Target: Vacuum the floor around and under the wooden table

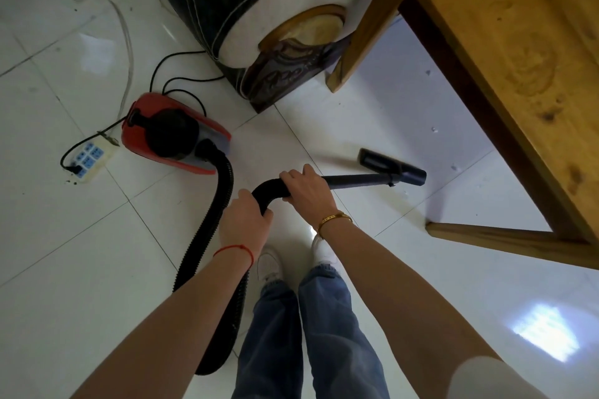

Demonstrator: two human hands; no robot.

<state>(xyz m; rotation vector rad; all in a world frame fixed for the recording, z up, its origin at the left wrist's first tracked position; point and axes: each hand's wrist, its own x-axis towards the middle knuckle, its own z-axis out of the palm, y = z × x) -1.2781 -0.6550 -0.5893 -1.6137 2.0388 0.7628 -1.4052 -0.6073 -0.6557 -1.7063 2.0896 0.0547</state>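
Viewed from above, looking down at white tiled floor (97,269). Left hand (241,220) wrapped around the curved black handle (267,193) at its lower bend, fingers curled over the far side, thumb side toward the camera; red string at that wrist. Right hand (306,193) clasped over the upper end of the same handle where it met the dark wand (359,179), fingers folded round it; gold bracelet (334,220) at that wrist. Wand ran right and slightly away from the hands to the black floor nozzle (393,167), which lay flat on the tiles, just outside the wooden table (505,52) and short of its near edge. Table filled the upper right, with one leg (363,42) planted on the floor behind the nozzle and a second leg (505,240) to the right of the hands. Small pale specks noted on the tiles under the table. Ribbed black hose (223,191) looped from the handle down past the feet and back up to the red canister vacuum (171,133), which sat on the floor to the left, well apart from the table. Black cord led from the canister to a white power strip (90,160) farther left. Dark upholstered furniture with carved wooden base (282,68) stood just behind the canister, beside the table's far leg. Jeans and white shoes (269,264) seen below the hands.
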